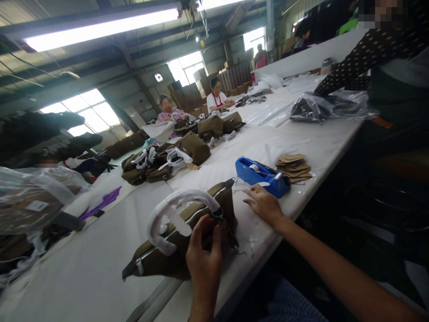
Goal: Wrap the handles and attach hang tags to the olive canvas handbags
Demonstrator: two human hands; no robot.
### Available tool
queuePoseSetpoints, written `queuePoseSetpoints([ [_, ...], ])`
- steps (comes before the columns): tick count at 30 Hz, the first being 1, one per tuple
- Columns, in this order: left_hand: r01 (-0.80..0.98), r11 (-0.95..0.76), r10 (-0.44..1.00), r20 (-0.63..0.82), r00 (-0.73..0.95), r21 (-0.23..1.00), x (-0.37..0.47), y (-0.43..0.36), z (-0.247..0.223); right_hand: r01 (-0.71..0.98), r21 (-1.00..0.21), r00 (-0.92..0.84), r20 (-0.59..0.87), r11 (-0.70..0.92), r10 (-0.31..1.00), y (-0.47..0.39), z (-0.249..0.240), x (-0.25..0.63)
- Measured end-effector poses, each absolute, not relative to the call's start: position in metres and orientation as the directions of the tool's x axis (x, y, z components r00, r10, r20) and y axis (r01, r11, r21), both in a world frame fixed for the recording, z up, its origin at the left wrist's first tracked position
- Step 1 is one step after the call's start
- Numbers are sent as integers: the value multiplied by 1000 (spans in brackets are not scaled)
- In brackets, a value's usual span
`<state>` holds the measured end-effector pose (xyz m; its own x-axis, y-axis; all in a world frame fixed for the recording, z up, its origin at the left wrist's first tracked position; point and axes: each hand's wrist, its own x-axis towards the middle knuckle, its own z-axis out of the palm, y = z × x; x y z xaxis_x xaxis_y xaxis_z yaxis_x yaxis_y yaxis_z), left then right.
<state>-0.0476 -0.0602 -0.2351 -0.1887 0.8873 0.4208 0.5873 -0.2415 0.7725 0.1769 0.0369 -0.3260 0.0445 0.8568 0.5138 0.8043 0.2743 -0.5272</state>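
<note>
An olive-brown handbag (181, 255) with a silver zip stands on the white table in front of me. Its arched handle (182, 197) is wrapped in white padding. My left hand (205, 250) is closed at the bag's near side, below the handle's metal ring, with thumb and fingers around a dark brown dangling piece (230, 235); its exact kind is unclear. Right of the bag, my right hand (264, 206) reaches over the table with fingers stretched and slightly apart. Close behind it sits a blue tape dispenser (261, 175). A small whitish strip shows beside its fingers.
Small brown paper pieces (293, 167) are stacked beyond the dispenser. More olive bags (192, 147) with wrapped handles lie farther along the table (110, 250). A co-worker's dotted sleeve (355, 58) reaches toward a clear plastic bag (321, 107) at right. Other people sit across the table.
</note>
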Motion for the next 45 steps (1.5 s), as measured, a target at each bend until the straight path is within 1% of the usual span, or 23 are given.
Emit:
queuePoseSetpoints([
  [4, 430, -270, 914, 370, -167, 861, -55, -62, -236, 805, -493, -1, 553, 329, 833, 47, -324, 170],
  [6, 377, -254, 946, 310, -94, 891, -58, -62, -233, 792, -483, -26, 584, 373, 811, 38, -321, 166],
  [9, 342, -264, 964, 251, 83, 902, -61, -61, -229, 738, -472, -86, 644, 483, 760, 4, -308, 153],
  [11, 313, -277, 954, 220, 205, 909, -61, -61, -224, 602, -510, -111, 708, 614, 697, -26, -291, 142],
  [13, 286, -258, 936, 166, 310, 923, -61, -62, -218, 359, -593, -101, 743, 721, 661, -54, -270, 132],
  [14, 273, -230, 928, 126, 351, 934, -61, -63, -216, 247, -638, -78, 737, 729, 671, -65, -260, 130],
  [17, 228, -167, 911, 62, 407, 959, -62, -69, -209, 19, -812, 43, 584, 584, 811, -87, -239, 131],
  [19, 244, -185, 902, 66, 426, 952, -64, -72, -208, -118, -882, 94, 448, 457, 889, -92, -237, 138],
  [23, 380, -234, 894, 44, 446, 895, -63, -77, -210, -362, -886, 73, 282, 289, 957, -100, -250, 147],
  [26, 409, -216, 881, -4, 473, 887, -63, -77, -211, -427, -881, -33, 238, 202, 971, -109, -260, 146],
  [28, 421, -172, 859, -74, 507, 891, -66, -74, -212, -426, -889, -59, 213, 168, 975, -112, -264, 147],
  [29, 429, -148, 851, -106, 514, 891, -68, -73, -211, -425, -891, -23, 186, 159, 982, -112, -267, 149],
  [31, 439, -107, 856, -141, 497, 892, -74, -70, -209, -387, -909, 131, 114, 156, 985, -110, -270, 157],
  [32, 446, -93, 866, -149, 478, 890, -76, -68, -208, -321, -934, 222, 89, 159, 971, -109, -271, 163],
  [34, 477, -87, 890, -147, 432, 875, -77, -67, -205, -62, -984, 385, 130, 166, 914, -108, -272, 173],
  [35, 500, -95, 899, -142, 415, 861, -76, -66, -204, 109, -977, 434, 215, 185, 875, -108, -271, 176],
  [36, 525, -110, 905, -133, 404, 844, -73, -66, -202, 278, -933, 440, 335, 228, 833, -109, -269, 176],
  [37, 546, -129, 906, -124, 404, 828, -71, -66, -201, 416, -858, 392, 468, 301, 792, -110, -268, 174],
  [38, 562, -153, 903, -116, 414, 813, -67, -66, -200, 505, -769, 303, 583, 392, 754, -111, -266, 170],
  [40, 570, -194, 891, -100, 442, 798, -61, -67, -199, 532, -624, 74, 708, 573, 702, -111, -264, 158],
  [42, 559, -213, 885, -85, 458, 801, -57, -68, -199, 459, -600, -97, 699, 655, 708, -108, -264, 147],
  [43, 553, -209, 885, -84, 458, 807, -56, -69, -200, 425, -625, -134, 672, 655, 728, -104, -264, 144],
  [45, 536, -180, 901, -80, 425, 825, -56, -69, -202, 387, -689, -132, 617, 613, 776, -96, -267, 144],
])
